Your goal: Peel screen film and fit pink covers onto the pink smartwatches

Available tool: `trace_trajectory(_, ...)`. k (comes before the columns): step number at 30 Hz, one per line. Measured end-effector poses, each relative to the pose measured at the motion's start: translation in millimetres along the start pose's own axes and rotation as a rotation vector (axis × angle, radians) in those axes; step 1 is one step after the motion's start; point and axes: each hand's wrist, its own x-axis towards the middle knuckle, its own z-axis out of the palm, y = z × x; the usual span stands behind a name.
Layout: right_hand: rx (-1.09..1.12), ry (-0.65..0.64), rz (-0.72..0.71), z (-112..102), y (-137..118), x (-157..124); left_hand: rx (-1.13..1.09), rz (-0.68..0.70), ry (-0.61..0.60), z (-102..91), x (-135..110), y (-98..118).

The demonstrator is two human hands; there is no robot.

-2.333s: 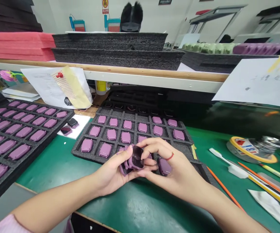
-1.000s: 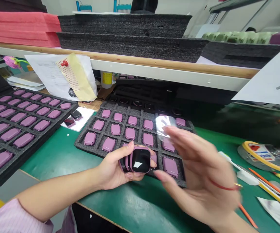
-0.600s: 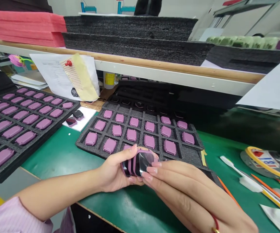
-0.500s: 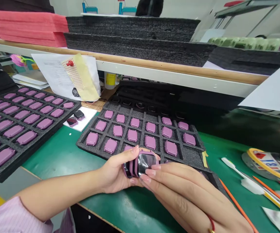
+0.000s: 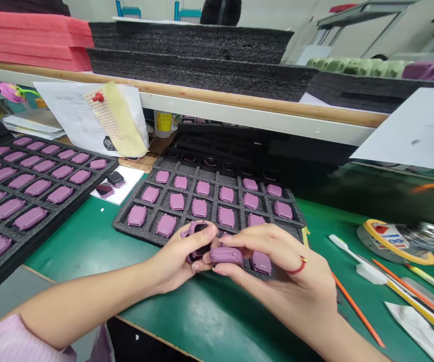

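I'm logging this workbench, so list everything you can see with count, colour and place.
Left tray: one, dark grey, left
Centre tray: one, dark grey, centre
Tray watches: many, purple, both trays
Held watches: at least two, purple, front centre
Loose watches: two, dark and purple, beside left tray
Table: one, green, underneath
Toothbrush: one, white, right
Sticks: two, orange, right
Round object: one, yellow-rimmed, right
Shelf: one, white and wood, behind
Pink foam: several layers, pink, shelf left
Black foam: several layers, black, shelf middle
Bottle: one, yellow-labelled, under shelf
Flower: one, pink, far left
Hanging papers: several, white and yellow, shelf front
Left hand: one, bare, front centre
Right hand: one, bare, right of centre
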Motion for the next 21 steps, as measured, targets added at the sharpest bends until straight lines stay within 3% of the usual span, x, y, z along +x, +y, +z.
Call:
trace_trajectory(3, 0.053, 0.007, 0.113, 1.3, 2.2, 1.3, -0.007, -0.046, -0.020, -1.1, 0.5, -1.1)
trace_trajectory(7, 0.424, -0.025, 0.524, 6.2, 7.7, 0.8, -0.007, -0.107, -0.072, -1.7, -0.5, -2.4)
trace_trajectory(9, 0.580, -0.107, 0.635, 6.1, 9.3, 0.1, 0.003, -0.130, -0.077, -1.9, -0.2, -2.2)
trace_trajectory(12, 0.485, -0.143, 0.555, 3.2, 9.7, -1.6, -0.024, -0.097, -0.052, -2.5, 1.8, -2.0)
trace_trajectory(17, 0.100, -0.158, 0.221, -0.8, 11.8, -3.1, -0.126, -0.093, -0.072, -3.6, 3.2, -4.8)
trace_trajectory(21, 0.037, -0.193, 0.080, -0.9, 14.1, -1.5, -0.162, -0.133, -0.125, -2.9, 1.2, -5.6)
